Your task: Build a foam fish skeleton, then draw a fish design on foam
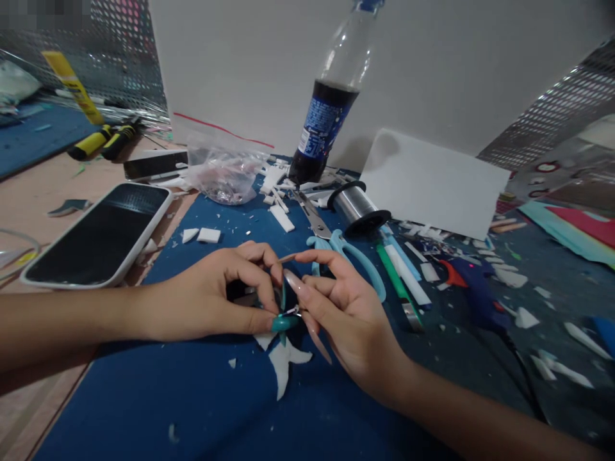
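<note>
My left hand is closed, thumb and fingers pinching a small curved teal piece with a shiny bit at its upper edge. My right hand comes in from the other side, its long-nailed fingers bent around the same spot. Something thin seems to lie between the right fingertips, but it is too small to name. Just below the teal piece is a white cutout with pointed arms; whether it is joined to the teal piece I cannot tell. Behind my right hand lie light-blue-handled scissors.
A dark-soda bottle stands behind a wire spool. To the left lie a phone and a zip bag. A blue glue gun with a cable sits right. White scraps litter the blue mat.
</note>
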`<state>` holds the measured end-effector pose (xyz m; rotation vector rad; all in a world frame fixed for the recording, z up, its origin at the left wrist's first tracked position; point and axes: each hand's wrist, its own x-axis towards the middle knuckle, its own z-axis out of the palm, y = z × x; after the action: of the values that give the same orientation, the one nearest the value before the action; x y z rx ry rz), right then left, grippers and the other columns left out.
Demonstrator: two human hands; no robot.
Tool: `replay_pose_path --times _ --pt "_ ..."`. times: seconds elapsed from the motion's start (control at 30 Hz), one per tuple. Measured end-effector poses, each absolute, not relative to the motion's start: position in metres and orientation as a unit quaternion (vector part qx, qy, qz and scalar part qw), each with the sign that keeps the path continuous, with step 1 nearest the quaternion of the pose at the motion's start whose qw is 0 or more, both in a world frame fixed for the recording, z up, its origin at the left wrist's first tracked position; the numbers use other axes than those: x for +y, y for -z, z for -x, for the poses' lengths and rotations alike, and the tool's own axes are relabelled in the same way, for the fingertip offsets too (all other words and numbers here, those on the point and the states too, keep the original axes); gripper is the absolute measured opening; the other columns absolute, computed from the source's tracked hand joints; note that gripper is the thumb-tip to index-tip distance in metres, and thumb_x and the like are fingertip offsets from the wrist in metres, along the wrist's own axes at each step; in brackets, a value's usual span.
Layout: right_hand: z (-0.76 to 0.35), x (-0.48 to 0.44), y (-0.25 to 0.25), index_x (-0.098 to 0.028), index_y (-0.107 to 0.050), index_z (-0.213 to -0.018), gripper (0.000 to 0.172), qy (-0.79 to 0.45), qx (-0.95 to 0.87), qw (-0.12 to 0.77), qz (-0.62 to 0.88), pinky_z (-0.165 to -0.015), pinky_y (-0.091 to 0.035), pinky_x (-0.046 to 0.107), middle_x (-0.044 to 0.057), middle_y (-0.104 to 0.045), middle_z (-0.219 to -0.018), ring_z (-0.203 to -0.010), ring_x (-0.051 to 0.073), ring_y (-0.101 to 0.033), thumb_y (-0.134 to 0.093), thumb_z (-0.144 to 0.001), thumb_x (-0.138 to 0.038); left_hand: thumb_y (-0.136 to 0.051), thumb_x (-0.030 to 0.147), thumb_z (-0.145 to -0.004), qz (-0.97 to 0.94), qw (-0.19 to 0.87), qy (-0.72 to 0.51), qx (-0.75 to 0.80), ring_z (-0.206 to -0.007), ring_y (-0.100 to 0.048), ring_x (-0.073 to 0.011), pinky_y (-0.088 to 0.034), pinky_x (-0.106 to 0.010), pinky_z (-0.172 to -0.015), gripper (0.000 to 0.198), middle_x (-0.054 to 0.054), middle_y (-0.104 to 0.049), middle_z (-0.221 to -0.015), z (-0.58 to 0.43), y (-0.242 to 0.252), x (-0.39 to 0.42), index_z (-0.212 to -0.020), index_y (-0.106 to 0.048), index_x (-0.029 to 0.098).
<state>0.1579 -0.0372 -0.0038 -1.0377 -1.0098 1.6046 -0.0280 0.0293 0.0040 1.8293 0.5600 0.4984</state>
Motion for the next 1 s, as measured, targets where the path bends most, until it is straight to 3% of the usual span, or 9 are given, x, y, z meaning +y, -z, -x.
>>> replay_pose_path --times 0.53,1.0 --pt "-0.1577 -0.0358 -0.0004 -0.021 -0.05 -0.105 0.017 -0.653 -0.419 0.458 0.434 -0.034 -0.033 0.008 -0.011 -0.051 -0.048 -0.035 0.001 -0.041 -0.058 -0.091 -0.022 -0.072 0.022 -0.076 -0.782 0.542 -0.198 0.237 -0.091 -0.054 -0.0124 -0.046 -0.027 -0.087 0.008 -0.001 -0.057 -0.093 0.0273 -0.0066 0.0307 -0.069 -0.07 0.019" --pt "-0.1583 -0.0355 -0.0002 -0.023 -0.05 -0.104 0.016 -0.65 -0.42 0.45 0.446 -0.033 -0.031 0.01 -0.01 -0.051 -0.049 -0.034 0.002 -0.041 -0.059 -0.091 -0.022 -0.073 0.018 -0.075 -0.774 0.548 -0.208 0.24 -0.09 -0.055 -0.0103 -0.045 -0.022 -0.086 0.008 0.0 -0.055 -0.093 0.027 -0.0053 0.0299 -0.067 -0.069 0.018"
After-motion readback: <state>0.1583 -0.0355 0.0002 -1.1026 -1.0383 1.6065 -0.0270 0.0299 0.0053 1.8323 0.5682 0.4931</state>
